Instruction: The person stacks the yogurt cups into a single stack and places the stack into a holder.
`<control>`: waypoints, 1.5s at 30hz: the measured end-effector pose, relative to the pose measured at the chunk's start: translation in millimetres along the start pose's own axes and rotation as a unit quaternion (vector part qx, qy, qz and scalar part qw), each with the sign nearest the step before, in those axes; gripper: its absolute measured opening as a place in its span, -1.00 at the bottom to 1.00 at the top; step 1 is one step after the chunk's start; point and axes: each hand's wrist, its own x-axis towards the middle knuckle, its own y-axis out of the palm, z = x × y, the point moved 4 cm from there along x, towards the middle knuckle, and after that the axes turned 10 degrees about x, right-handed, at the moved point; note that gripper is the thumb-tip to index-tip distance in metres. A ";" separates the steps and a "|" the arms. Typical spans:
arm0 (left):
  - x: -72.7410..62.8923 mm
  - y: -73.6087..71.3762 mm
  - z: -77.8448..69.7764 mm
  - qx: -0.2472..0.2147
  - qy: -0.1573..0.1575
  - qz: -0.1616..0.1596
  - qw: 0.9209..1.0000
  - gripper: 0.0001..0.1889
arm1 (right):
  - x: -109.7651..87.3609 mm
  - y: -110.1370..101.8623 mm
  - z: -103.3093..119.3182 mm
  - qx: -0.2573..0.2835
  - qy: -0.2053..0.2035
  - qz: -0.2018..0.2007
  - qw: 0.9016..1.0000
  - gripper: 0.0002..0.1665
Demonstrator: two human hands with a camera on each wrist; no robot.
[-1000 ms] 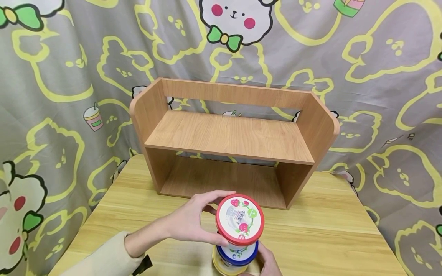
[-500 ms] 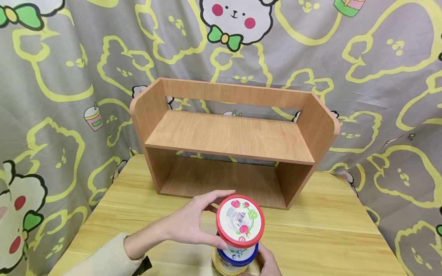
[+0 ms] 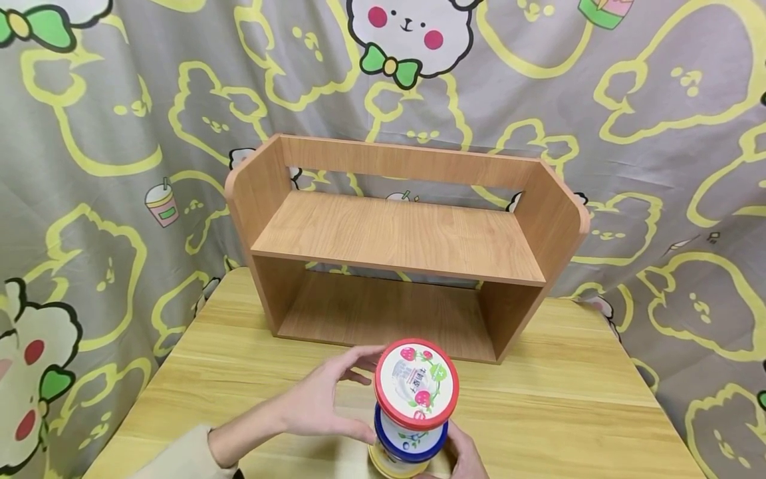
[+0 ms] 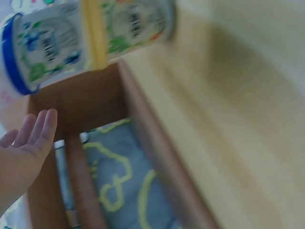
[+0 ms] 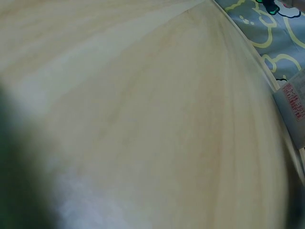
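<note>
Three round lidded tubs stand stacked at the table's front: a red-lidded tub (image 3: pixel 417 384) on top, a blue-lidded tub (image 3: pixel 413 439) under it and a yellow-lidded tub (image 4: pixel 136 24) at the bottom. Strawberries decorate the top lid. My left hand (image 3: pixel 326 401) is just left of the stack, thumb and fingers spread apart with nothing between them; in the left wrist view its fingers (image 4: pixel 40 126) are nearly straight. My right hand (image 3: pixel 463 454) holds the stack low on its right side, around the blue-lidded tub. The picture's bottom edge cuts that hand off.
Behind the stack stands a two-level wooden shelf (image 3: pixel 395 233) on the wooden table (image 3: pixel 556 399). A patterned curtain (image 3: pixel 676 166) surrounds the table. At the right wrist view's edge is a pale box (image 5: pixel 293 109) with red print.
My left hand has let go of the red-lidded tub and drawn back slightly to the left. The stack and my right hand stay in place.
</note>
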 end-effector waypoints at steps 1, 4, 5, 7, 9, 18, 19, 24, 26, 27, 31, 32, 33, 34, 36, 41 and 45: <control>-2.1 2.9 4.7 -0.005 -0.002 0.000 1.000 0.06 | 0.0 0.1 0.3 0.000 -0.005 0.003 1.000 -0.19; -9.5 12.8 20.3 -0.012 -0.013 0.000 1.000 0.05 | 0.0 0.3 0.8 0.002 -0.015 0.009 1.000 -0.21; -12.0 16.2 25.3 -0.017 -0.019 0.000 1.000 0.04 | 0.0 0.6 1.2 0.003 -0.019 0.011 1.000 -0.21; -16.6 22.8 33.8 -0.021 -0.025 -0.002 0.999 0.03 | 0.0 1.0 1.6 0.004 -0.024 0.014 1.000 -0.21; -20.4 28.7 41.2 -0.029 -0.032 -0.004 0.999 0.02 | 0.1 1.0 1.8 0.002 -0.029 0.012 1.000 -0.20; -29.4 48.0 60.8 -0.103 -0.077 -0.008 0.992 -0.07 | 0.9 1.0 0.4 -0.002 -0.028 0.004 1.000 -0.20; -29.9 49.9 62.4 -0.111 -0.082 -0.006 0.990 -0.07 | 0.9 1.0 0.4 -0.001 -0.025 0.002 1.000 -0.20; -33.2 60.6 68.0 -0.145 -0.107 0.008 0.984 -0.11 | 1.2 1.1 0.5 0.007 -0.022 0.006 1.000 -0.19; -34.2 64.8 68.6 -0.163 -0.115 0.013 0.980 -0.11 | 1.0 1.1 1.1 0.009 -0.031 0.013 0.999 -0.18; -34.5 66.9 68.8 -0.173 -0.117 0.015 0.978 -0.11 | 0.9 1.1 1.2 0.009 -0.035 0.015 0.999 -0.18; -35.5 74.2 68.0 -0.198 -0.109 0.026 0.974 -0.12 | 0.6 0.8 1.4 0.005 -0.036 0.014 0.999 -0.19; -35.5 76.0 68.2 -0.201 -0.105 0.029 0.974 -0.12 | 0.6 0.8 1.6 0.003 -0.035 0.013 0.999 -0.20; -35.5 77.5 68.3 -0.202 -0.101 0.032 0.974 -0.13 | 0.6 0.9 1.9 0.000 -0.035 0.013 0.999 -0.20; -35.4 78.7 68.5 -0.200 -0.097 0.034 0.974 -0.13 | 0.5 1.0 2.0 -0.001 -0.032 0.011 0.999 -0.20; -35.3 81.3 70.1 -0.199 -0.093 0.035 0.975 -0.13 | 0.4 1.1 2.2 -0.001 -0.026 0.004 1.000 -0.19; -33.8 86.4 73.3 -0.191 -0.093 0.027 0.977 -0.09 | 0.1 3.1 3.2 -0.010 -0.005 -0.008 1.000 -0.19; -32.0 87.7 72.8 -0.183 -0.102 0.019 0.978 -0.08 | 0.5 5.6 3.9 -0.016 0.015 -0.013 1.000 -0.24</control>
